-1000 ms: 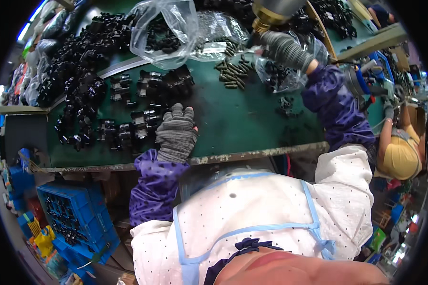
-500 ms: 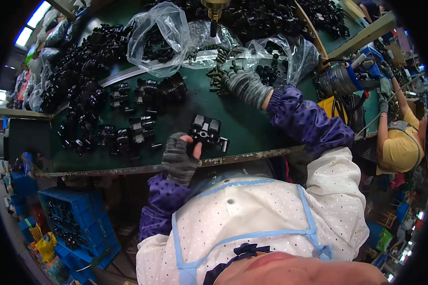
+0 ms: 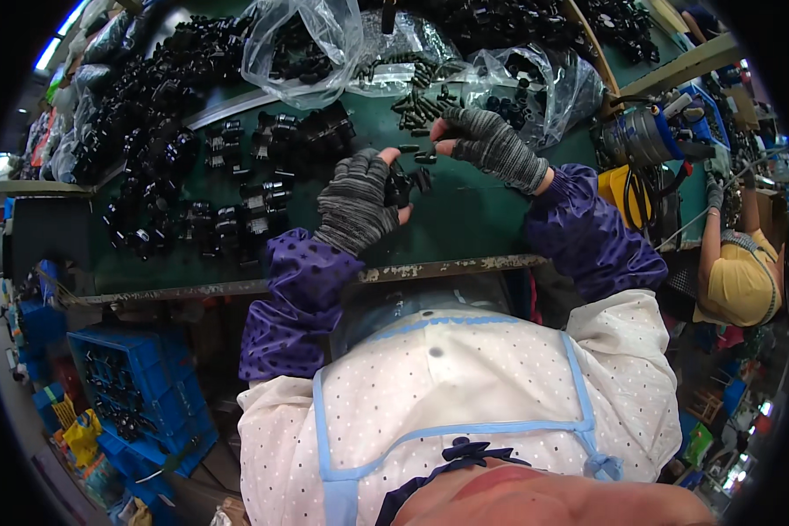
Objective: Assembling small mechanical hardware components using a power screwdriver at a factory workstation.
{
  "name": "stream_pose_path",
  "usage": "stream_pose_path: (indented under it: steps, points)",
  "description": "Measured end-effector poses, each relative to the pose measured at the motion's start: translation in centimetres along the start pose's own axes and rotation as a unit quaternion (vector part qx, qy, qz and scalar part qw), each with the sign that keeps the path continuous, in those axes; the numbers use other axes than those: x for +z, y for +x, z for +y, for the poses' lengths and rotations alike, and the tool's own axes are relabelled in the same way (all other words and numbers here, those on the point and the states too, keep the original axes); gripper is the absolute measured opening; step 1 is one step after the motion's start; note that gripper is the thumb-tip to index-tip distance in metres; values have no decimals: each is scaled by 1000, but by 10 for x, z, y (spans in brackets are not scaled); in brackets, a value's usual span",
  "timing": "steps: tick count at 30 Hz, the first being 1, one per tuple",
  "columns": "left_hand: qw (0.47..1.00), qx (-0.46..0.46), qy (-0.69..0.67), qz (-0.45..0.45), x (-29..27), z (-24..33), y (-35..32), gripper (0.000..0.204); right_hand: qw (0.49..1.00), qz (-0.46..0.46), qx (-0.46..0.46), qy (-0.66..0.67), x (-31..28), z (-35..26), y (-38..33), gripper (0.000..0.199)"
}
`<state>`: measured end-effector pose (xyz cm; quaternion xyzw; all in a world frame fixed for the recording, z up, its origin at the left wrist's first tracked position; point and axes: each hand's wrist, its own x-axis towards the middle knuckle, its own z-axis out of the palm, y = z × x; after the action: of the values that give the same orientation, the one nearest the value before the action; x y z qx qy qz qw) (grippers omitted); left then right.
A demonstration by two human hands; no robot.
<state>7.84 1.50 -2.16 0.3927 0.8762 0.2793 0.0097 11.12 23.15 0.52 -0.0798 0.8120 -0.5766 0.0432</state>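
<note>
My left hand (image 3: 358,200), in a grey fingerless glove, is closed around a black mechanical part (image 3: 401,186) held just above the green table. The hand hides much of this part. To its right, my right hand (image 3: 501,151), gloved alike, has thumb and forefinger drawn together at a small dark pin (image 3: 425,158). The pin is close to the upper side of the black part; whether they touch is unclear. A heap of similar dark pins (image 3: 422,107) lies beyond my right fingertips. Several finished-looking black assemblies (image 3: 263,195) stand in rows left of my left hand.
Clear plastic bags (image 3: 302,61) with black parts line the table's back. A large pile of black pieces (image 3: 149,131) covers the left side. A metal tool tip (image 3: 388,17) hangs overhead. Blue crates (image 3: 140,386) stand lower left. A co-worker in a yellow cap (image 3: 745,280) sits right.
My left hand has lifted the black part and moved up and right, turning it. My right hand has drawn back from the pin heap toward it with a pin. The view has shifted slightly.
</note>
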Motion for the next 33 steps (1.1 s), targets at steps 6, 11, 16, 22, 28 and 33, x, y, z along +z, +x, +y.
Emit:
stream_pose_path:
  steps: [6,11,16,22,28,33]
  points:
    - [997,-22,55,54,5,2,-3,70,998,-34,-40,-19,20,-11,8,17]
    - [991,8,89,100,2,2,-5,69,944,-37,-179,-273,19,-32,11,15]
    - [987,34,71,139,5,4,0,69,924,-22,-200,-325,24,-24,11,16]
    - [984,43,50,165,11,6,-1,67,784,-139,-74,-600,33,-53,16,27]
    - [984,49,40,165,9,1,-2,66,780,243,-444,-367,-32,-97,29,24]
    - [983,62,12,171,12,5,10,66,964,121,-234,-27,-68,-149,75,49]
